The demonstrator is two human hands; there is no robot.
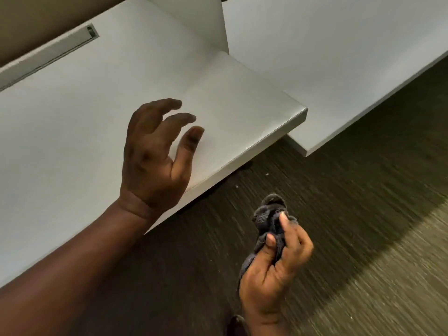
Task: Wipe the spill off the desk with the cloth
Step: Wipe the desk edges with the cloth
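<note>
A white desk (pixel 72 122) fills the left and middle of the head view, its corner pointing right. I cannot make out a spill on its surface. My left hand (pixel 155 156) hovers over the desk near its front edge, fingers apart and curled, holding nothing. My right hand (pixel 274 265) is off the desk, over the floor at the lower right. It grips a bunched dark grey cloth (pixel 269 214) between thumb and fingers, and the cloth sticks up above the hand.
A second white desk (pixel 339 57) adjoins on the right, with a white divider panel (pixel 194 18) rising between the two. A cable slot (pixel 48 57) runs along the desk's back left. Dark carpet (pixel 363 214) covers the floor below.
</note>
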